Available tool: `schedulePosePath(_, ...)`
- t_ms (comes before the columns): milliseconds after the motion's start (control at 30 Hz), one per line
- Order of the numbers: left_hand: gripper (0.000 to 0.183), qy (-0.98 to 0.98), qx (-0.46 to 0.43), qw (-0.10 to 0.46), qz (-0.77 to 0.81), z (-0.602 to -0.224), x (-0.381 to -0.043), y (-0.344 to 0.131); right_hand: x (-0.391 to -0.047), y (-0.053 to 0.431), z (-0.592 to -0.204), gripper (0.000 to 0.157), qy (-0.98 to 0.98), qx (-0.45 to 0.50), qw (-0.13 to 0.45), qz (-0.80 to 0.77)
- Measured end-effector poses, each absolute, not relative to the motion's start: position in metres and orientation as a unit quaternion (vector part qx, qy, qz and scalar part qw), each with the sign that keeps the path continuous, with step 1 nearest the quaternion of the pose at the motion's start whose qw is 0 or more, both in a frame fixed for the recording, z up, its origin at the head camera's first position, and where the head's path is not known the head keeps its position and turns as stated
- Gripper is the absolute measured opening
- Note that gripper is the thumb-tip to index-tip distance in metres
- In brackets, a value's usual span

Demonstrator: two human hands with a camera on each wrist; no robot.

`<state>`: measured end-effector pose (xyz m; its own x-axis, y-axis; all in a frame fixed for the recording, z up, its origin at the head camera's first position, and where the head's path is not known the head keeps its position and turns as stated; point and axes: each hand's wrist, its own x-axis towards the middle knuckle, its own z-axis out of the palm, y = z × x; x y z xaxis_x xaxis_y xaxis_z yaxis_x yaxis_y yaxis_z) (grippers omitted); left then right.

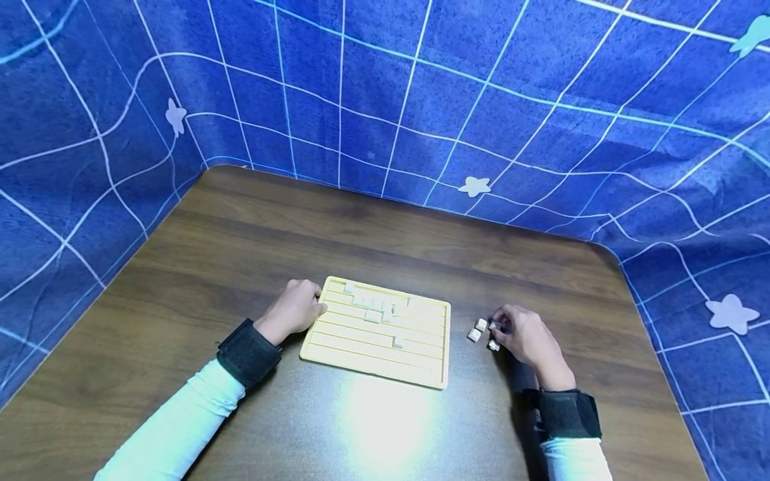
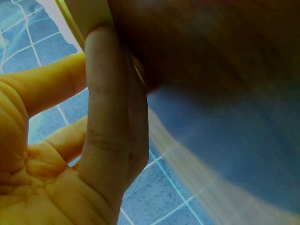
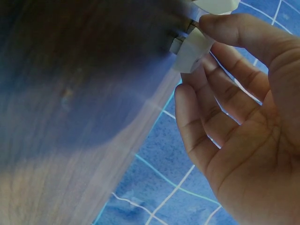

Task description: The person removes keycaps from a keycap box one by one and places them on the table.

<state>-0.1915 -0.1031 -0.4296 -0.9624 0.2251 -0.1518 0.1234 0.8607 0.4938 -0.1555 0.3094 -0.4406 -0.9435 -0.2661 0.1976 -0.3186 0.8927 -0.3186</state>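
Note:
A pale yellow ridged tray [image 1: 361, 344] lies on the table with several small white keycaps [image 1: 372, 316] in its upper and middle rows. My left hand [image 1: 293, 308] grips the tray's left edge, its thumb over the rim; the left wrist view shows fingers [image 2: 105, 93] against that edge. To the right of the tray, my right hand [image 1: 525, 334] pinches a small white keycap [image 1: 493, 326], partly covered by the fingers. Close by lie other loose keycaps [image 1: 474, 335]. From the right wrist, a white keycap [image 3: 192, 51] shows near the thumb and fingertips.
The brown wooden table [image 1: 289, 220] carries the tray and keycaps. Blue cloth [image 1: 373, 80] with white lines and stars hangs behind and at both sides. A bright glare [image 1: 385, 427] falls on the tabletop in front of the tray.

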Motion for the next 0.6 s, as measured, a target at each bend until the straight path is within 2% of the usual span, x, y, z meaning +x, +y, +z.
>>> schedulePosePath(433, 0.02, 0.959, 0.09, 0.102, 0.248, -0.4297, -0.1918, -0.1023, -0.1518, 0.3107, -0.4394, 0.021, -0.976, 0.13, 0.058, 0.164)
schedulePosePath(600, 0.02, 0.961, 0.091, 0.099, 0.241, -0.4297, -0.1916, -0.1021, -0.1518, 0.3092, -0.4322, 0.02, -0.974, 0.135, 0.079, 0.167)
